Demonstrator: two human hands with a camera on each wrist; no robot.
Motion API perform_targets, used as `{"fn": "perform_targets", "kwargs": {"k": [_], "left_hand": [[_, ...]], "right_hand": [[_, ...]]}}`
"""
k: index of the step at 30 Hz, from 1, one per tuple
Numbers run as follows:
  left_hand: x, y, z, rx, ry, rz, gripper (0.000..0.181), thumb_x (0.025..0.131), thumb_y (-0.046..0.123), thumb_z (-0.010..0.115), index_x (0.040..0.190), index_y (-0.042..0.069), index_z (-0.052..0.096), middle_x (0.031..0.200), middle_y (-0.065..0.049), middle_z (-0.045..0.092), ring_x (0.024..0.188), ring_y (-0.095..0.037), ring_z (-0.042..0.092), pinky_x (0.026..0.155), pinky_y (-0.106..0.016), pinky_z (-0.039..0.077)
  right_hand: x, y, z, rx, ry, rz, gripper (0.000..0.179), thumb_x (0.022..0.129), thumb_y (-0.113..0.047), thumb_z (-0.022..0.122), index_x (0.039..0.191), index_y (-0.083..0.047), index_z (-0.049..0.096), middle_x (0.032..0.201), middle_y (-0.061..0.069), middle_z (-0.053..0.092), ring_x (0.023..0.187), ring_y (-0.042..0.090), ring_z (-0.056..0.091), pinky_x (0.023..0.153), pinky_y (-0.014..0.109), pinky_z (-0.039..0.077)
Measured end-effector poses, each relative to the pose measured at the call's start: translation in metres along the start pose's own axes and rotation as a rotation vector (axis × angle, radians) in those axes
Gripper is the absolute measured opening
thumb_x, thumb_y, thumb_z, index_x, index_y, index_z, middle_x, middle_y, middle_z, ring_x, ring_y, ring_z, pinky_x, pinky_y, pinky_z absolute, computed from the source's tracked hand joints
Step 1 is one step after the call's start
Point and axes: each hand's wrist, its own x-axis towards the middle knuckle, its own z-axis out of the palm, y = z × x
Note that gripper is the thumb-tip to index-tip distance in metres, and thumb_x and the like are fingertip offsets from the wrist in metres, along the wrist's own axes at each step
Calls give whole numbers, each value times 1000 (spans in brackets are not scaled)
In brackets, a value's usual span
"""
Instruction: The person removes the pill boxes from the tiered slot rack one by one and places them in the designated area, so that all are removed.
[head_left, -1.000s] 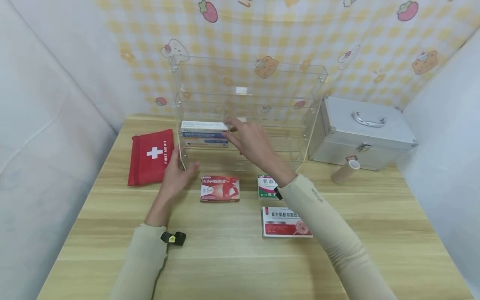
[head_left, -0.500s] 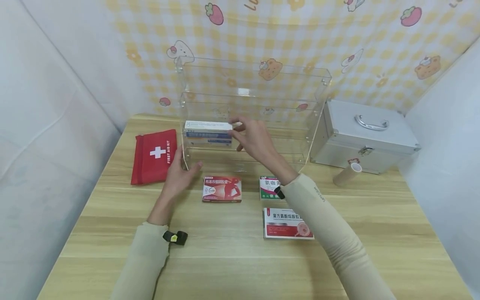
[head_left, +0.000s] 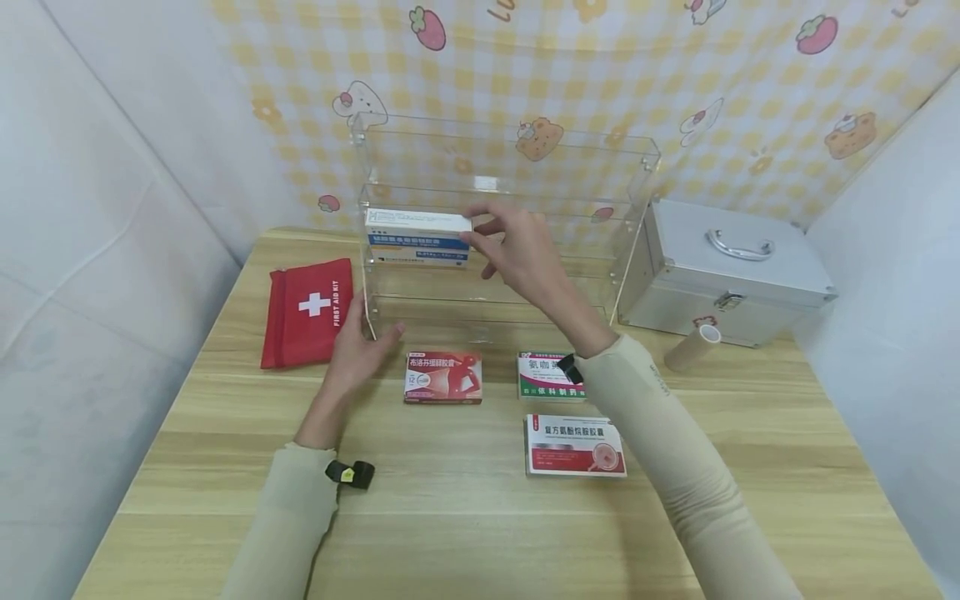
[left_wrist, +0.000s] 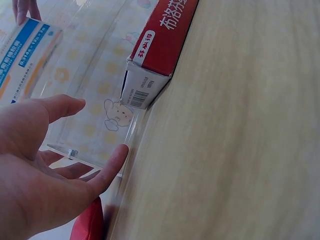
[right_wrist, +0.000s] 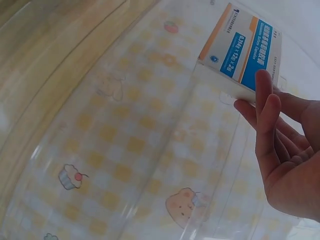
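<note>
In the head view, a white, blue and orange medicine box point(head_left: 417, 240) is up on the left side of the clear acrylic display rack point(head_left: 480, 337). My right hand point(head_left: 521, 254) pinches the box's right end between thumb and fingers. Its printed front point(right_wrist: 245, 50) faces out in the right wrist view. My left hand point(head_left: 358, 350) holds the rack's lower left side, thumb in front and fingers around the outside. A red ibuprofen box point(head_left: 442, 377) lies before the rack. Farther right are a green and white medicine box point(head_left: 550, 379) and a red and white one point(head_left: 574, 446).
A red first aid kit pouch point(head_left: 307, 314) lies left of the rack. To the right stand a silver metal case point(head_left: 731, 267) and a tan roll point(head_left: 692, 348). A checked cloth point(head_left: 570, 58) hangs behind the wooden table point(head_left: 450, 533).
My right hand has taken the medicine box's right end and raised it, so the box sits higher in the rack and more of its front shows. The left hand stays at the rack's side.
</note>
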Motion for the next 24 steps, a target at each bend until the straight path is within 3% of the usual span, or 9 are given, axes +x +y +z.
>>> {"fn": "perform_targets", "kwargs": {"k": [10,15,20,24], "left_hand": [[-1,-1,-1,11,0,7,83,91,32,71,156,30,19,153,-14,35,137,-37,32,104,-66,28],[-3,-3,0,-8,0,6,83,91,31,71,156,28,19,153,-14,35,135,-35,33,103,-66,30],[-2,-1,-2,-14,1,13,82,91,28,70,156,30,20,149,-16,38,127,-34,38,100,-64,34],[-2,2,-3,-15,-2,3,81,91,23,69,156,29,21,146,-16,41,122,-35,41,96,-62,36]], "right_hand": [[-2,-5,-6,1,14,-27,26,92,-16,70,117,-11,67,107,10,72,50,7,62,40,27,47],[-6,-13,-19,-1,39,-7,29,93,-21,68,121,-12,66,107,10,72,50,8,63,42,28,49],[-27,-20,-39,44,42,24,32,92,-27,70,122,-15,67,105,5,73,50,10,63,41,33,50],[-54,-16,-45,91,-55,100,31,90,-27,72,120,-19,68,100,1,73,51,13,64,41,39,51]]}}
